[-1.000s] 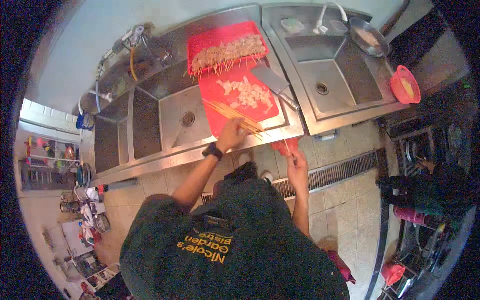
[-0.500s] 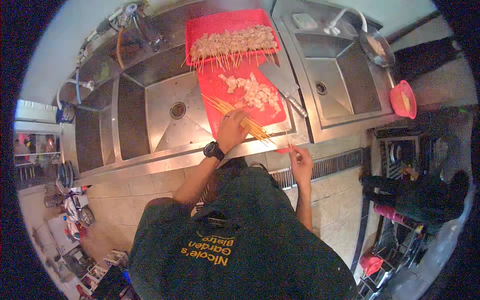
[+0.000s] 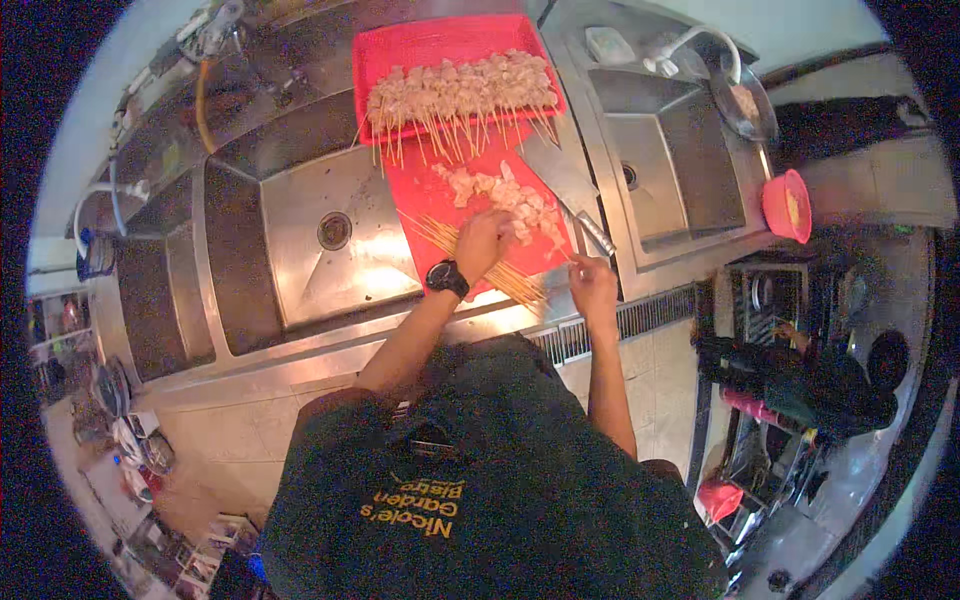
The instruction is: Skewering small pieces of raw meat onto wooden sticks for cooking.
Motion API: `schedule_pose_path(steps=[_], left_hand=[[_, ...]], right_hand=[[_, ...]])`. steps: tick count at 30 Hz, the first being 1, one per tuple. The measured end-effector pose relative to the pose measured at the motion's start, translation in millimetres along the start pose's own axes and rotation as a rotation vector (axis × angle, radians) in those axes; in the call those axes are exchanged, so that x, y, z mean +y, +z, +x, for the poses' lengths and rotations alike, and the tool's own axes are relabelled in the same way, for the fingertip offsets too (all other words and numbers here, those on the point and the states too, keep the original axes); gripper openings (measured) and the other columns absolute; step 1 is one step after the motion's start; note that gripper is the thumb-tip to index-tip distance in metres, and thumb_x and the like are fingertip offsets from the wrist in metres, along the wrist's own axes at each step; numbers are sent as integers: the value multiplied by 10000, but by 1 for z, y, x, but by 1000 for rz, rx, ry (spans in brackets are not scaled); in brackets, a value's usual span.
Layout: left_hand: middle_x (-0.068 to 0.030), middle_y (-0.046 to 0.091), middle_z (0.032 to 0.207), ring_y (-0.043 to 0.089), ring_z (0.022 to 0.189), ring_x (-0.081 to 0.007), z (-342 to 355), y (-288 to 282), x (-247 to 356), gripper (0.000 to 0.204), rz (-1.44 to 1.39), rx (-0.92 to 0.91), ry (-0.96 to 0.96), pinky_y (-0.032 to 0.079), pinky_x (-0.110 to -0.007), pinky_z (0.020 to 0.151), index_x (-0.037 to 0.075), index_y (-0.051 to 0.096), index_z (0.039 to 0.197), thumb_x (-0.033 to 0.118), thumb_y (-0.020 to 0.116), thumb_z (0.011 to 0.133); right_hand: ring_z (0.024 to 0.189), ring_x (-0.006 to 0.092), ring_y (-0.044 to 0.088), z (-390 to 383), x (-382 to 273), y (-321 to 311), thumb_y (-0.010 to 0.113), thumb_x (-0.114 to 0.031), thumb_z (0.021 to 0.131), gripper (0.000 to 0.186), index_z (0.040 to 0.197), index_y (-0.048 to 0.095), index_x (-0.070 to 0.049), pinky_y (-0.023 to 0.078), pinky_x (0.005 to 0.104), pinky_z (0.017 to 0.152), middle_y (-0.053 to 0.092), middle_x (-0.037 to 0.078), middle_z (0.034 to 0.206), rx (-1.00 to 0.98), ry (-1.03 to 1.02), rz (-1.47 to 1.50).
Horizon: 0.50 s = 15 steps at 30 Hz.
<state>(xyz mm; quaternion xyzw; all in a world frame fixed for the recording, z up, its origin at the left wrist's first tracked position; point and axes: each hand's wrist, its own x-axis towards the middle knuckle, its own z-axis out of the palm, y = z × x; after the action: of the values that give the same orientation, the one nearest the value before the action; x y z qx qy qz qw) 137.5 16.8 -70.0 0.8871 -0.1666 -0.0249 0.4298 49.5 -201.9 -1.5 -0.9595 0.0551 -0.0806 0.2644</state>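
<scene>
My left hand [image 3: 484, 240] is over the red cutting board [image 3: 408, 190], fingers curled at the edge of the raw meat pieces [image 3: 505, 188]; what they hold is hidden. A bundle of wooden skewers [image 3: 515, 285] lies beneath that hand and wrist. My right hand [image 3: 593, 283], at the board's front right, pinches a single skewer pointing up and left toward the meat. A cleaver [image 3: 560, 178] rests along the board's right side. Behind the board, a red tray [image 3: 450, 35] holds several rows of meat skewers, sticks pointing toward me.
Steel sink basins [image 3: 275, 290] are left, another [image 3: 680, 180] right, with a pan [image 3: 755, 120] and pink plastic basket [image 3: 785, 205]. Taps and hoses [image 3: 200, 110] line the back left. A co-worker in dark clothing [image 3: 840, 385] is at the far right by kitchen equipment.
My left hand has moved up from the skewer bundle to the meat pieces. My right hand, with its skewer, has risen from below the counter edge to the board's front right corner.
</scene>
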Motion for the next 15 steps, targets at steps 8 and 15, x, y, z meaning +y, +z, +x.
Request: schedule_pose_path(steps=[8, 15], left_hand=[[-143, 653, 1041, 645, 877, -337, 6, -24, 26, 242, -61, 150, 130, 519, -437, 783, 70, 682, 1039, 123, 639, 807], [-147, 665, 1026, 635, 936, -341, 30, 37, 9, 238, -191, 19, 239, 510, -445, 798, 88, 698, 1024, 97, 608, 804]], right_hand=[[793, 331, 666, 9, 8, -14, 674, -147, 819, 151, 944, 749, -107, 530, 413, 709, 684, 166, 884, -30, 140, -170], [819, 356, 657, 29, -4, -15, 656, -120, 810, 144, 911, 758, -112, 528, 434, 731, 679, 175, 879, -120, 76, -246]])
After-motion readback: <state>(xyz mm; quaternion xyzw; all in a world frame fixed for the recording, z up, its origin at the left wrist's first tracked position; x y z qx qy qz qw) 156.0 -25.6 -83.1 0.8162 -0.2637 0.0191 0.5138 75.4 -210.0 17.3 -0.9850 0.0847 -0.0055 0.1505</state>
